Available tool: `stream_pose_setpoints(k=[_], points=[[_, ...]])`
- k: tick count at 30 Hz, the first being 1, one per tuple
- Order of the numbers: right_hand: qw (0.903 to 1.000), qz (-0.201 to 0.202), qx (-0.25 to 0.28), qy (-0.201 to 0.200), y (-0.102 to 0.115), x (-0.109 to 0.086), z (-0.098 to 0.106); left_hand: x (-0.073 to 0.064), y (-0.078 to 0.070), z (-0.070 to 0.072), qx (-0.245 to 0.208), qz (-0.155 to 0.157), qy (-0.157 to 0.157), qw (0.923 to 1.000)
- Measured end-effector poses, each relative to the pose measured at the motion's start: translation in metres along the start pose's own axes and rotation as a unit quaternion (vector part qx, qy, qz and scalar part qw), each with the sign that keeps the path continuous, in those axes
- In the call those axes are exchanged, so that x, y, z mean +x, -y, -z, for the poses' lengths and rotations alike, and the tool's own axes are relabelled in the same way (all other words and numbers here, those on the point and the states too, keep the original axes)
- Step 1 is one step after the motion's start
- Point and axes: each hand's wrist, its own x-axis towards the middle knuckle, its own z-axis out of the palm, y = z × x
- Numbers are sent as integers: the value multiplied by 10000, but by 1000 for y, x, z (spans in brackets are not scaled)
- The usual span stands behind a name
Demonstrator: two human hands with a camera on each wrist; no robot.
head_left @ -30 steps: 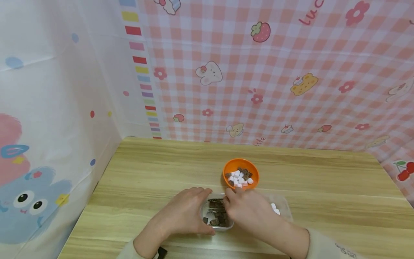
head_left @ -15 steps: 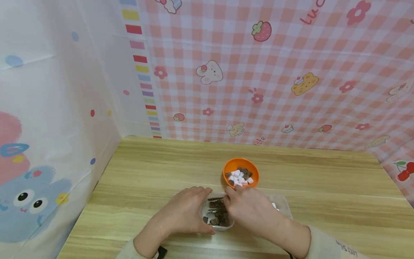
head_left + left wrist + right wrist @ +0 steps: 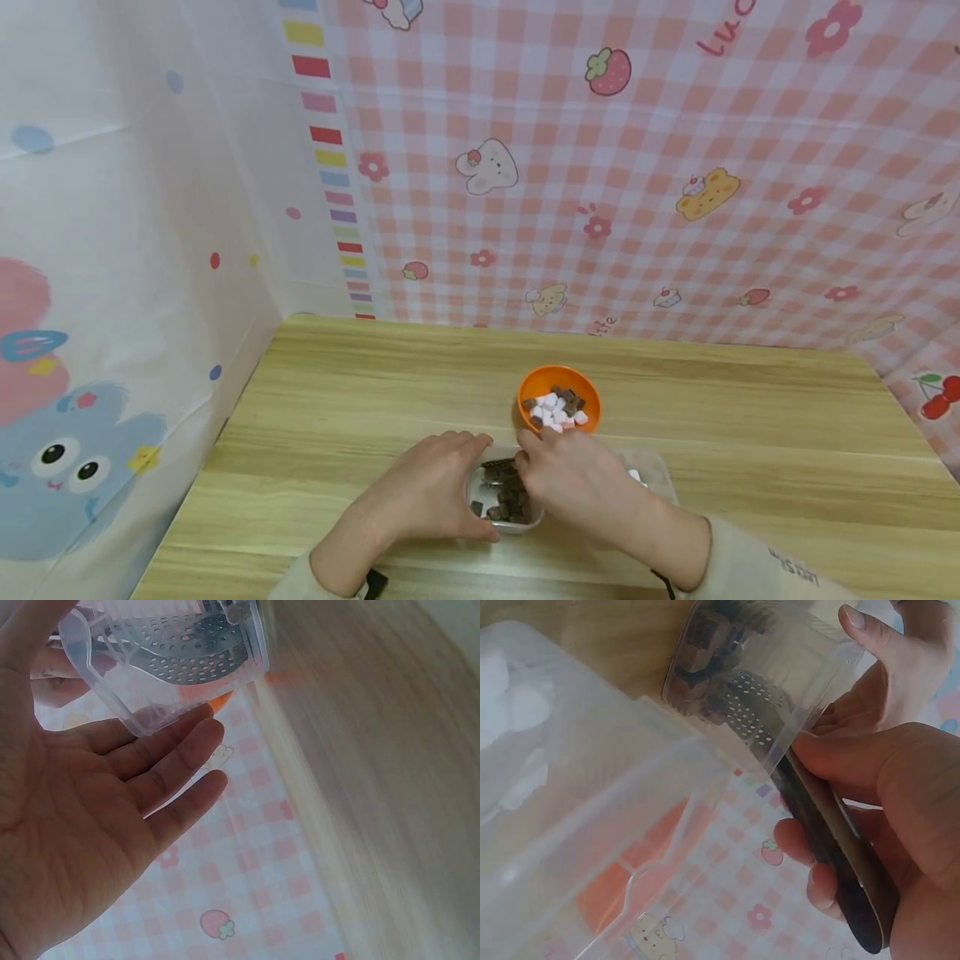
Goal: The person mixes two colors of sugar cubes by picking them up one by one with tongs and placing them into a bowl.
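Observation:
My left hand (image 3: 427,492) holds a clear plastic box (image 3: 517,528) at its left side, thumb at the near wall and fingers at the far one. Dark brown cubes (image 3: 512,505) lie inside the box. Metal tongs (image 3: 836,836) are gripped in my right hand (image 3: 581,477), which is over the box's right edge. Their perforated heads (image 3: 191,664) are down in the box among the cubes; whether a cube sits between them I cannot tell.
Just behind the box stands an orange bowl (image 3: 535,387) with white and brown cubes in it. A second clear box (image 3: 662,477) with white cubes (image 3: 636,476) is at the right, partly hidden by my right hand. A checked cloth (image 3: 637,133) hangs behind the table.
The arms of the tongs look slightly closer together than half a second ago. My right hand has shifted a little to the left, while my left hand keeps its place on the box.

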Motion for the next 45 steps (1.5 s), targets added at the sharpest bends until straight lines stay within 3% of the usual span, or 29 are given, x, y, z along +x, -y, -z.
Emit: stream_pose_setpoints(k=[4, 7, 10, 15, 21, 32, 37, 45], points=[[9987, -77, 494, 117, -6, -5, 2, 0, 0, 0, 0, -31, 6, 10000], [9921, -321, 1213, -1, -13, -13, 4, 0, -1, 1, -18, -24, 21, 10000], [9780, -618, 1943, -434, -20, -23, 3, 1, -1, 1, -32, 1, 35, 10000], [9449, -984, 2789, -1405, -35, -40, 0, 0, -1, 1, -84, 95, 65, 9999], [9301, -1513, 2747, -1912, -56, -60, -7, -1, 0, 0, -136, 205, 72, 9997], [9224, -2531, 2443, -1595, -73, -82, -26, -1, -1, 0, -179, 211, 105, 9996], [9215, -2575, 2437, -1586, -74, -86, -28, 0, -2, 0, -172, 221, 117, 9995], [9284, -2216, 2322, -1873, -69, -82, -22, 0, -1, 0, -162, 226, 112, 9996]])
